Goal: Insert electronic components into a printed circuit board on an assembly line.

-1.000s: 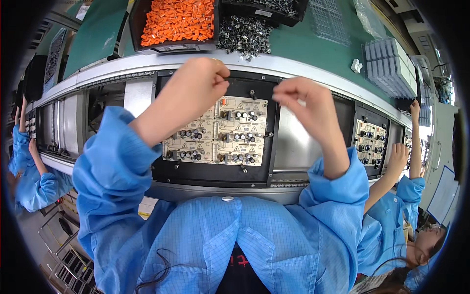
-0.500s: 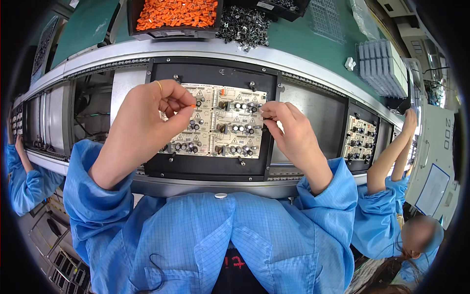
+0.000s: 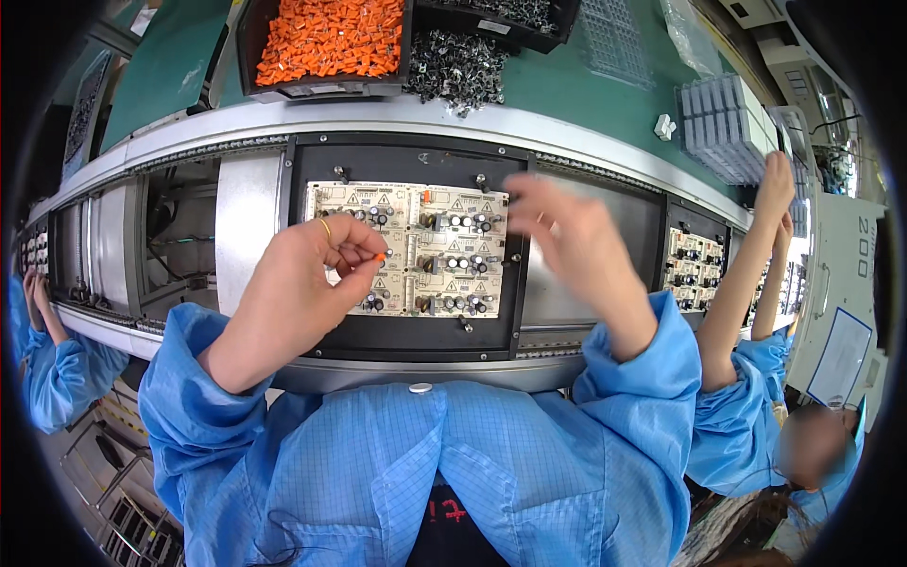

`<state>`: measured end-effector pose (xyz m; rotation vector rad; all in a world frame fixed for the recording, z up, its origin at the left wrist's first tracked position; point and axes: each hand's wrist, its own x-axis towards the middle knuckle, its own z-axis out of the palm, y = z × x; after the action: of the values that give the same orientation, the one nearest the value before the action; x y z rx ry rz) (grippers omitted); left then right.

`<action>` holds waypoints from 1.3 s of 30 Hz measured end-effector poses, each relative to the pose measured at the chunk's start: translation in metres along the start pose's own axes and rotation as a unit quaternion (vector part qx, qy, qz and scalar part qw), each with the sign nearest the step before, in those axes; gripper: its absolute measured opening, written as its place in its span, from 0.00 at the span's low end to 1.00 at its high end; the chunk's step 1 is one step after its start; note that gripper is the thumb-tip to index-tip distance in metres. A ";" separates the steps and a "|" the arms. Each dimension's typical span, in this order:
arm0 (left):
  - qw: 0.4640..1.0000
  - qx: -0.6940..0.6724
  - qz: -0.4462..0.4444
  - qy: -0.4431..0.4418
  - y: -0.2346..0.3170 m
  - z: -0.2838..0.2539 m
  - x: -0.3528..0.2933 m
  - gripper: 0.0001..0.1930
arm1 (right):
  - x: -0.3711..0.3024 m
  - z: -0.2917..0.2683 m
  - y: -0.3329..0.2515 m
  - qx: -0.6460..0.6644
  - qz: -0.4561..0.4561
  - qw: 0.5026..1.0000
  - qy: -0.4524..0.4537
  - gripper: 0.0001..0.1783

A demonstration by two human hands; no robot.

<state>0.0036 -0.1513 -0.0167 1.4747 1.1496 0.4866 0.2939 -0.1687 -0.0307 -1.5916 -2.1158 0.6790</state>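
Note:
My left hand [image 3: 300, 283] is closed in a pinch on a small orange component [image 3: 380, 257], held over the left part of a pale circuit board panel [image 3: 412, 248]. The panel lies in a black carrier frame [image 3: 416, 338] and bears several black capacitors. One orange component [image 3: 426, 197] sits upright near its far edge. My right hand [image 3: 578, 241] is above the frame's right edge, off the panel. Motion smears its fingers, so whether they hold anything is not clear.
Beyond the conveyor rail stand a black bin of orange components [image 3: 331, 38] and a heap of dark metal clips [image 3: 455, 71]. Stacked clear trays [image 3: 726, 115] stand at the far right. Another carrier with a board [image 3: 697, 269] sits to the right, where a co-worker's arms [image 3: 742, 283] reach across.
My left hand has come nearer to me over the panel, still pinching the orange component. The right hand has moved slightly right, away from the panel's edge. The whole view has shifted a little.

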 end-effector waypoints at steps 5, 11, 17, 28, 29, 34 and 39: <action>0.993 0.107 0.052 0.007 0.002 0.021 0.000 0.07 | 0.087 -0.007 0.060 -0.043 -0.068 0.984 0.159 0.12; 0.969 0.211 0.127 0.034 0.002 0.035 0.008 0.08 | 0.124 0.008 0.082 -0.042 -0.120 0.982 0.143 0.12; 0.949 0.262 0.173 0.027 -0.001 0.044 0.020 0.08 | 0.127 0.009 0.085 -0.092 -0.156 0.970 0.164 0.13; 0.925 0.329 0.191 0.012 0.008 0.051 0.037 0.07 | 0.130 0.003 0.080 -0.041 -0.053 0.986 0.150 0.16; 0.925 0.331 0.187 0.004 0.009 0.051 0.037 0.06 | 0.131 0.003 0.082 -0.053 -0.060 0.985 0.152 0.16; 0.923 0.335 0.189 -0.003 0.007 0.055 0.040 0.06 | 0.130 0.005 0.085 -0.056 -0.128 0.977 0.159 0.14; 0.928 0.336 0.163 -0.003 0.012 0.053 0.044 0.06 | 0.131 0.009 0.093 -0.038 -0.098 0.983 0.148 0.14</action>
<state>0.0705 -0.1393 -0.0325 2.2852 1.1231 0.3161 0.3250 -0.0224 -0.0893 -1.3977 -2.0578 0.2800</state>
